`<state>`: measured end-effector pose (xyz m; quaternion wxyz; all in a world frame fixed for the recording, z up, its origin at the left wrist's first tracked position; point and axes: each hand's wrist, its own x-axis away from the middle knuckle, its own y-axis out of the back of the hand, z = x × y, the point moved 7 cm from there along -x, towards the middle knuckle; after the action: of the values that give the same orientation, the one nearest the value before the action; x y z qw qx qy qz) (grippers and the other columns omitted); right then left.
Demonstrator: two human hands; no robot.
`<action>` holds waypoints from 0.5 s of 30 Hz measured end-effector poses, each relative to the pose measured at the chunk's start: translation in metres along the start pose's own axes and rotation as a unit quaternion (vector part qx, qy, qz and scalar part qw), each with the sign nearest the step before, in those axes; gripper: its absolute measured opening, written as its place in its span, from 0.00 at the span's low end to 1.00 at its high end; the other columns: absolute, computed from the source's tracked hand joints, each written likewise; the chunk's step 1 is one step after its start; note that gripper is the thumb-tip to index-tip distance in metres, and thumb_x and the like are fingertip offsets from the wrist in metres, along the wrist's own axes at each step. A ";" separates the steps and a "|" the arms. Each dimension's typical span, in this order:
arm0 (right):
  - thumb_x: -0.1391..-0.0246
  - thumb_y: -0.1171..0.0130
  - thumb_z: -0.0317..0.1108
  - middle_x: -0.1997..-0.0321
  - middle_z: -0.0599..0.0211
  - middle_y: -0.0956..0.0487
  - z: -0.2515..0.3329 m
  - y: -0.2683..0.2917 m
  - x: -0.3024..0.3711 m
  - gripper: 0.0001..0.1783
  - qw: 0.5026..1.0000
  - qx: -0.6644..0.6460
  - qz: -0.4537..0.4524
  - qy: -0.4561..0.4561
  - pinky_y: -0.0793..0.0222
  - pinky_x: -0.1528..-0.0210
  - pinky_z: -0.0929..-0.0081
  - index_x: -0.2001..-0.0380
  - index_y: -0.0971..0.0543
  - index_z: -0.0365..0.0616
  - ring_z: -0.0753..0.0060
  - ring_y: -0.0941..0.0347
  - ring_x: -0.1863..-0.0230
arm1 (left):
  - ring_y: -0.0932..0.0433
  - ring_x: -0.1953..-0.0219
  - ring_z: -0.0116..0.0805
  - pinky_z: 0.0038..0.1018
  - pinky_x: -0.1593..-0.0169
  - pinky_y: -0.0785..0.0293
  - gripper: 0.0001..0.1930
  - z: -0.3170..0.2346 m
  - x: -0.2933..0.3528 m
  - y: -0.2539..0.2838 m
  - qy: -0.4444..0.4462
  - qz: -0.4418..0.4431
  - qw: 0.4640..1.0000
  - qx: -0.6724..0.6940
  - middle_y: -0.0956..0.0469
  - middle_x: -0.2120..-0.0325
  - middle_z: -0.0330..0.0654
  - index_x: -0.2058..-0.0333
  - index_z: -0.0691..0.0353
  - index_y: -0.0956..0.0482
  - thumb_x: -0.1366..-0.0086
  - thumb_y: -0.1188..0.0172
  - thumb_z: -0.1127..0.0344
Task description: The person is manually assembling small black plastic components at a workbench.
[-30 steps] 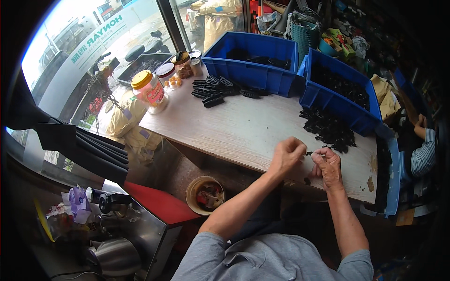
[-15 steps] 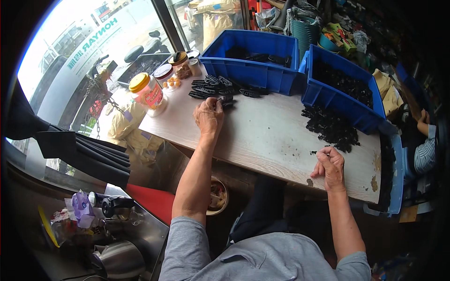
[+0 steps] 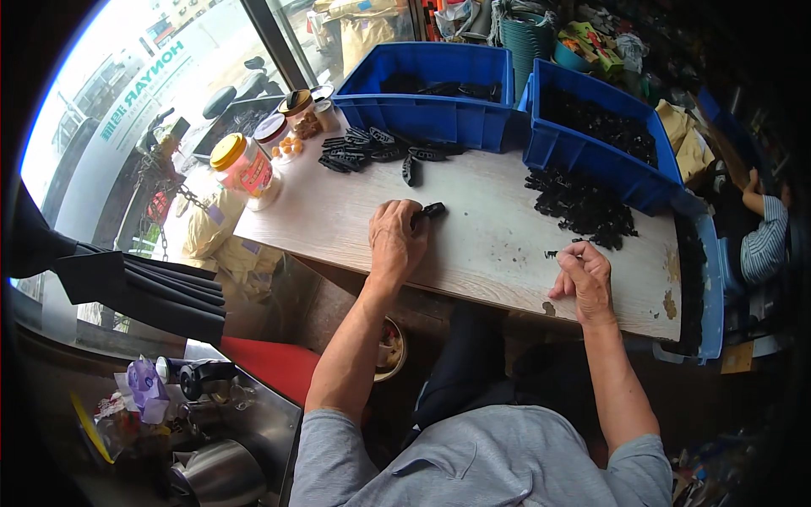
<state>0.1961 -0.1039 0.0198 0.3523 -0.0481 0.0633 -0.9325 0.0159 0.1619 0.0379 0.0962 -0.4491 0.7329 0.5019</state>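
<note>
My left hand [image 3: 397, 242] is closed round a long black plastic part [image 3: 432, 209], whose end sticks out past the fingers above the table. Beyond it lies a pile of similar black plastic parts [image 3: 359, 150], with one part [image 3: 409, 171] lying apart at its near side. At the right, my right hand [image 3: 586, 279] pinches a small black clip-like piece [image 3: 551, 254] between thumb and fingertips. A heap of small black pieces [image 3: 583, 205] is spread on the table just beyond that hand.
Two blue bins, one with long black parts [image 3: 431, 118] and one with small pieces [image 3: 601, 173], stand along the far side of the pale table [image 3: 338, 203]. Lidded jars [image 3: 245, 169] stand at the left. Another person's striped sleeve [image 3: 764, 237] shows at far right.
My left hand has drawn back from the pile toward me and to the right, bringing a long black part with it. My right hand still pinches the small piece.
</note>
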 end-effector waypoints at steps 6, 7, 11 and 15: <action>0.45 0.36 0.35 0.89 0.75 0.36 -0.002 0.001 0.000 0.09 1.000 0.015 -0.008 -0.007 0.29 0.82 0.77 0.69 0.24 0.41 0.79 0.34 0.89 | 0.25 0.56 0.47 0.39 0.52 0.30 0.11 -0.031 0.013 0.000 -0.046 0.003 0.999 -0.019 0.21 0.65 0.44 0.64 0.60 0.21 0.47 0.34 0.71; 0.45 0.36 0.35 0.89 0.75 0.35 -0.002 -0.001 0.000 0.09 1.000 0.013 -0.006 -0.006 0.29 0.82 0.77 0.69 0.24 0.41 0.79 0.34 0.89 | 0.25 0.56 0.47 0.39 0.52 0.30 0.11 -0.032 0.015 -0.001 -0.047 0.006 0.999 -0.014 0.21 0.65 0.44 0.64 0.60 0.21 0.47 0.34 0.71; 0.47 0.35 0.34 0.88 0.76 0.34 0.001 -0.002 0.001 0.10 1.000 0.006 0.000 -0.005 0.29 0.82 0.78 0.69 0.23 0.41 0.80 0.34 0.89 | 0.26 0.56 0.47 0.38 0.52 0.30 0.13 -0.035 0.019 0.001 -0.046 -0.015 0.999 -0.025 0.22 0.64 0.45 0.61 0.57 0.21 0.46 0.34 0.70; 0.47 0.34 0.34 0.87 0.76 0.32 0.000 -0.002 0.002 0.10 1.000 0.009 -0.007 -0.015 0.28 0.82 0.79 0.68 0.23 0.40 0.81 0.33 0.88 | 0.27 0.58 0.48 0.38 0.53 0.29 0.14 -0.042 0.020 0.002 -0.046 -0.010 0.996 -0.071 0.23 0.64 0.45 0.58 0.54 0.19 0.45 0.34 0.69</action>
<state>0.1936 -0.1041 0.0201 0.3468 -0.0591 0.0493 -0.9348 0.0156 0.1162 0.0473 0.1022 -0.4384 0.6857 0.5720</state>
